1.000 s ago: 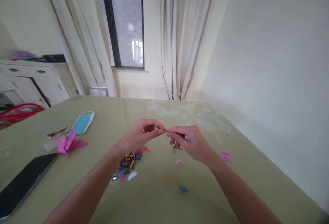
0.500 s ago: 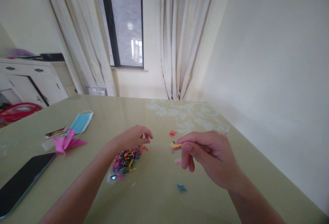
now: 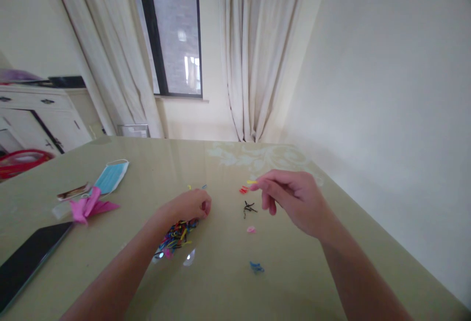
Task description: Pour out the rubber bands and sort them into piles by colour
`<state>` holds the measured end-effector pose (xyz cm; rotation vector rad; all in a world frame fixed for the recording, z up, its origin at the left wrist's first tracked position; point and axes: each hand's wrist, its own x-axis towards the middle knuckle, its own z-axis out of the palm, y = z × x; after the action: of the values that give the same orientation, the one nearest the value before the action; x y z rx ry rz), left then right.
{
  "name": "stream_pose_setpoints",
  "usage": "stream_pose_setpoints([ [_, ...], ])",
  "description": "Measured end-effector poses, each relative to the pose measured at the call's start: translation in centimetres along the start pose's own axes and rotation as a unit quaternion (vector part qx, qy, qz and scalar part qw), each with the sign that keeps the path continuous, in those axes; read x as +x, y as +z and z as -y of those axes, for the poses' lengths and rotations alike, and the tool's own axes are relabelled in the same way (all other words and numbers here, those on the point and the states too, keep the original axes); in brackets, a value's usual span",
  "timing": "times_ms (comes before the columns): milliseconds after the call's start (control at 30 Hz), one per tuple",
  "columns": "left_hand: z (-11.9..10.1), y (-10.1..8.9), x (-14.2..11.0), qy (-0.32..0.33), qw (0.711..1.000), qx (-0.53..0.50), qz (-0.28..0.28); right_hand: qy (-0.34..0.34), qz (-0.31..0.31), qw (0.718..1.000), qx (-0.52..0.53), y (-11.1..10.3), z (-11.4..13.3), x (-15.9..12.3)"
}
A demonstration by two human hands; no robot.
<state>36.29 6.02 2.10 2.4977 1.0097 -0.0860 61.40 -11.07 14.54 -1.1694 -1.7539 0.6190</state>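
A heap of small, many-coloured rubber bands [image 3: 176, 236] lies on the table, partly covered by my left hand [image 3: 191, 204]. That hand is closed at the heap's far right edge, thumb and fingers curled together; whatever they grip is hidden. My right hand [image 3: 290, 193] pinches a yellow rubber band [image 3: 251, 182] between thumb and forefinger, raised over the table beside a few red rubber bands [image 3: 244, 190]. Nearer to me in a column lie several black rubber bands [image 3: 249, 208], a pink cluster [image 3: 250, 229] and some blue rubber bands [image 3: 256, 267].
To the left are a black phone [image 3: 35, 247], a pink folded piece [image 3: 91, 206], a blue face mask [image 3: 111, 177] and a thin flat item [image 3: 73, 192]. A white wall [image 3: 386, 115] runs along the table's right side. Curtains [image 3: 257, 56] hang behind.
My right hand has moved away from me with the yellow rubber band, uncovering the black ones. My left hand has lowered onto the heap and its fingers have closed.
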Motion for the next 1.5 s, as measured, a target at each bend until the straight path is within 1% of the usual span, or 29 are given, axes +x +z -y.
stream_pose_setpoints([
  [67,0.0,0.1,0.1,0.001,1.0,0.002,0.001,0.053,0.024,0.993,-0.107,-0.9,-2.7,1.4],
  [133,0.0,0.0,0.1,0.004,1.0,0.004,-0.003,0.119,0.052,0.966,-0.222,-1.7,-6.0,2.5],
  [167,-0.1,0.0,0.0,0.007,1.0,0.006,-0.007,0.159,0.07,0.942,-0.285,-2.1,-7.6,2.9],
  [233,-0.2,-0.1,-0.1,0.012,1.0,0.009,-0.017,0.244,0.092,0.878,-0.401,-2.6,-10.4,3.3],
  [300,-0.3,-0.3,-0.2,0.022,0.999,0.006,-0.032,0.279,0.094,0.846,-0.444,-2.9,-12.3,3.3],
  [367,-0.5,-0.6,-0.4,0.036,0.998,-0.001,-0.048,0.295,0.095,0.832,-0.46,-3.1,-13.4,3.1],
  [433,-0.8,-1.1,-0.6,0.045,0.997,-0.012,-0.06,0.305,0.1,0.822,-0.47,-3.1,-14.0,2.8],
  [533,-1.6,-1.9,-0.8,0.052,0.995,-0.042,-0.077,0.313,0.108,0.816,-0.474,-3.0,-14.6,2.6],
  [600,-2.2,-2.3,-1.0,0.059,0.991,-0.079,-0.09,0.317,0.112,0.815,-0.472,-3.0,-14.9,2.6],
  [667,-2.7,-2.7,-1.1,0.073,0.983,-0.136,-0.098,0.319,0.114,0.816,-0.468,-3.1,-15.0,2.6],
  [733,-3.2,-2.9,-1.2,0.094,0.969,-0.203,-0.104,0.315,0.114,0.822,-0.461,-3.4,-14.7,2.7],
  [800,-3.5,-3.0,-1.3,0.117,0.95,-0.266,-0.112,0.303,0.113,0.832,-0.451,-3.7,-13.8,2.9],
  [833,-3.7,-3.1,-1.4,0.127,0.94,-0.296,-0.114,0.288,0.114,0.842,-0.441,-3.7,-13.1,2.9],
  [900,-4.2,-3.1,-1.5,0.138,0.918,-0.352,-0.118,0.234,0.116,0.882,-0.392,-3.2,-11.0,3.0],
  [967,-4.9,-3.3,-1.9,0.143,0.898,-0.399,-0.121,0.14,0.117,0.943,-0.278,-2.2,-8.6,2.9],
  [1000,-5.2,-3.4,-2.1,0.144,0.89,-0.413,-0.125,0.112,0.119,0.962,-0.22,-1.5,-7.4,2.8],
  [1067,-5.9,-3.6,-2.6,0.145,0.885,-0.421,-0.135,0.084,0.121,0.981,-0.129,0.0,-5.4,2.5],
  [1133,-6.6,-3.8,-3.0,0.148,0.884,-0.416,-0.151,0.076,0.106,0.988,-0.088,1.3,-4.2,2.1],
  [1233,-7.2,-4.0,-3.4,0.156,0.875,-0.425,-0.173,0.067,0.081,0.992,-0.069,2.6,-3.6,1.8],
  [1367,-7.4,-4.0,-3.6,0.152,0.866,-0.445,-0.171,0.035,0.053,0.996,-0.062,3.1,-3.4,1.7],
  [1500,-7.7,-3.9,-3.6,0.153,0.861,-0.459,-0.158,-0.007,0.043,0.995,-0.093,3.1,-3.1,1.7],
])
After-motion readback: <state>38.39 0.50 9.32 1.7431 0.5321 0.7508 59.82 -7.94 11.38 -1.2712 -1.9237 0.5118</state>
